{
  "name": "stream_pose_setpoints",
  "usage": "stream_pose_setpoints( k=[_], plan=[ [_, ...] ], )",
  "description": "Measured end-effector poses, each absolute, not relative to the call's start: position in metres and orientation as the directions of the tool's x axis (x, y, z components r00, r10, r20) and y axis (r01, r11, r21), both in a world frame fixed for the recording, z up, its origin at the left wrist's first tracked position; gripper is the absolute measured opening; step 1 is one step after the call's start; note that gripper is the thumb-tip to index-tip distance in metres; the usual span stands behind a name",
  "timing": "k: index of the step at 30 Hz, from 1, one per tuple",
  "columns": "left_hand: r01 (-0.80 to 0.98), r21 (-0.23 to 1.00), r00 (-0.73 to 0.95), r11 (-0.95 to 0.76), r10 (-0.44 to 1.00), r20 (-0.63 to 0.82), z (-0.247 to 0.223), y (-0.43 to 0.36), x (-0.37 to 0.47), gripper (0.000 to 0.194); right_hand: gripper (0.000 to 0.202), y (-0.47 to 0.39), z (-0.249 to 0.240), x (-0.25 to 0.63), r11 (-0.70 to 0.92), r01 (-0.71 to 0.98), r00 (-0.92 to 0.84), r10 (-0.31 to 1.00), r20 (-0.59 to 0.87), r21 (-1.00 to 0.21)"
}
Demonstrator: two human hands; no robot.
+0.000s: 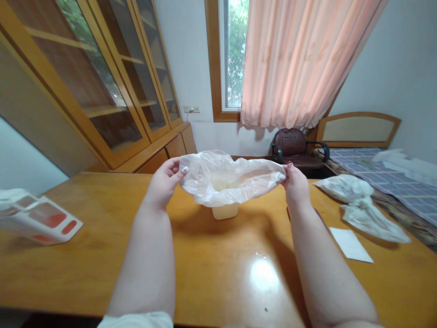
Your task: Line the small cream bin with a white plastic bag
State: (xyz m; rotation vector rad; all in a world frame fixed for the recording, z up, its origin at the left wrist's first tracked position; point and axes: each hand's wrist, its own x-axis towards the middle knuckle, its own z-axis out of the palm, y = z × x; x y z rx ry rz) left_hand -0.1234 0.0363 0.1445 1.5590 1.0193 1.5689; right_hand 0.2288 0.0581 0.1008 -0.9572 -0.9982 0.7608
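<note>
A thin, whitish see-through plastic bag (pixel 235 182) is stretched wide between my two hands. My left hand (pixel 166 180) pinches its left edge, thumb on the near side. At the opposite edge, my right hand (pixel 294 181) grips the plastic between thumb and fingers. Below the bag, a small pale yellow container (pixel 225 211) stands on the wooden table (pixel 218 264). The bag's mouth spreads over the container and hides its upper part. Whether the bag sits inside the container or only above it, I cannot tell.
On the left lies a white holder with red-orange patches (pixel 51 221). To the right are a knotted plastic bag (pixel 362 200) and a white paper sheet (pixel 351 244). Past the table stand a dark red armchair (pixel 290 146), a bed (pixel 392 173) and a glass-fronted cabinet (pixel 136 150).
</note>
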Motion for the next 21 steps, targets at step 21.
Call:
stream_pose_setpoints(
  k=[21],
  plan=[
    [0.294,0.831,0.125,-0.473,0.881,0.457,0.156,0.011,-0.091,0.047,0.040,0.056,0.088,0.203,0.238,0.256,-0.226,0.957,0.182,-0.937]
  ],
)
